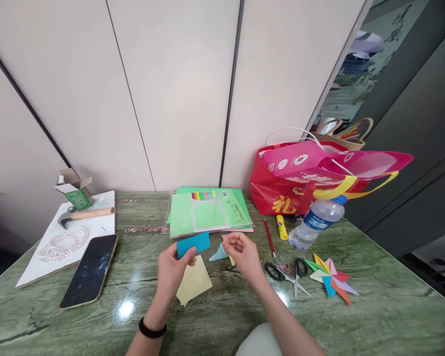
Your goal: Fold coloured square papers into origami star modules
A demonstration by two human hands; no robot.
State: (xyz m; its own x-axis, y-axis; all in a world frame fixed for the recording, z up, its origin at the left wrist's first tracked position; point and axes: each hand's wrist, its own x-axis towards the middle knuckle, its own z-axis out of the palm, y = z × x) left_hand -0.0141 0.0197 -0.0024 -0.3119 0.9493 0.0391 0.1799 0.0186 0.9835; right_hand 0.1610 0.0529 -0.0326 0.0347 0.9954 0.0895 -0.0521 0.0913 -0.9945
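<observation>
Paper (193, 242), blue, in left hand (171, 269)

Blue paper (198, 242) in left grip (172, 270)

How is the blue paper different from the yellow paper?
The blue paper is bright, while the yellow paper is pale. The blue paper is held up in the left hand, but the yellow paper lies on the table. The blue paper shows as a long, narrow shape; the yellow paper looks wider, though the hand hides some of it. Both have straight edges.
</observation>
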